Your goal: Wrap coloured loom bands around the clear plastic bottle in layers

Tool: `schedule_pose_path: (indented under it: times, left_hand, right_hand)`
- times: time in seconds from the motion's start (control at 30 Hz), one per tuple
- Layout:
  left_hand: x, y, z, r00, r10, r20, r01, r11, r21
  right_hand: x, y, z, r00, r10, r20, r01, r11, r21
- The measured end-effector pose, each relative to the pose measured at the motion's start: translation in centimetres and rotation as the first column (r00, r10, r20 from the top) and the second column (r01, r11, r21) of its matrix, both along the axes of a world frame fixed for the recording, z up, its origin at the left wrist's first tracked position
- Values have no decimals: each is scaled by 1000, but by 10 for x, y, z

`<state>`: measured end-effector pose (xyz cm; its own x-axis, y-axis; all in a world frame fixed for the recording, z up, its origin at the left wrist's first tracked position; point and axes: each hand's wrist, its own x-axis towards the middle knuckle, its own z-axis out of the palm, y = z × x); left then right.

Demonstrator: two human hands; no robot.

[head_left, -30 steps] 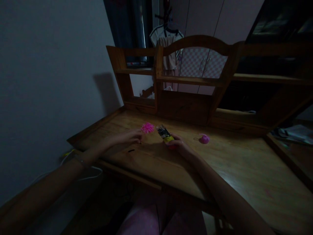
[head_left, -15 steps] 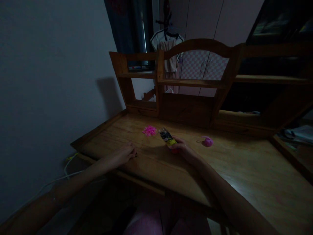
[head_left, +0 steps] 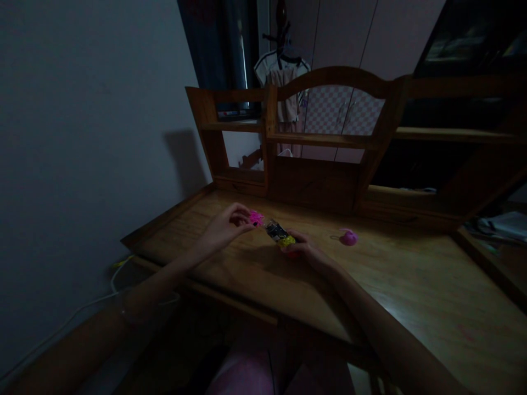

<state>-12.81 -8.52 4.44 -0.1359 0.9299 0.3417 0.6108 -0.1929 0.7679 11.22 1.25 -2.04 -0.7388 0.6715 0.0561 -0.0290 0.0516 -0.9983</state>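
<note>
My right hand (head_left: 305,245) grips a small plastic packet (head_left: 280,233), dark with yellow and red parts. The packet's clear, crinkled end points up and left, toward my other hand. Close to that end, my left hand (head_left: 234,224) has thumb and fingers pinched on a small dark piece (head_left: 254,224), too tiny and dim to name. Just behind those fingertips lies a heap of bright pink strands (head_left: 257,216), partly hidden by the hand. Right of the packet, a round pink object (head_left: 349,237) with a thin loop rests on the desk.
Both forearms reach over the wooden desk (head_left: 395,274). A wooden shelf unit (head_left: 321,141) rises along its back edge. The wall (head_left: 102,109) stands at the left, with a white cable (head_left: 82,308) below the desk edge. Papers (head_left: 504,226) lie at the far right.
My left hand has moved up and right, from the desk surface to beside the packet's clear end, with the small dark piece in its fingers. My right hand and the packet have barely shifted.
</note>
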Motion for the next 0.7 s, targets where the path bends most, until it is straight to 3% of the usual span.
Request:
schedule_pose_path:
  times: [0.13,0.27,0.4,0.57,0.7]
  left_hand:
    - [16,16,20,992,-76,-102,82,995,55]
    - [20,24,20,965,-157,-210,159,987,-8]
    - [21,26,20,964,-201,-175,194,979,-55]
    - [21,22,27,972,-202,-117,196,978,-66]
    - [23,13,34,975,-104,-196,103,995,-15]
  right_hand:
    - [0,-1,1,999,17,36,-18,999,29]
    - [0,-2,3,998,35,51,-38,998,48]
    - [1,-2,3,998,40,45,-44,997,70]
    - [-1,1,-1,1000,7,29,-8,999,41]
    - [-2,2,-5,1000,7,-5,-7,1000,15]
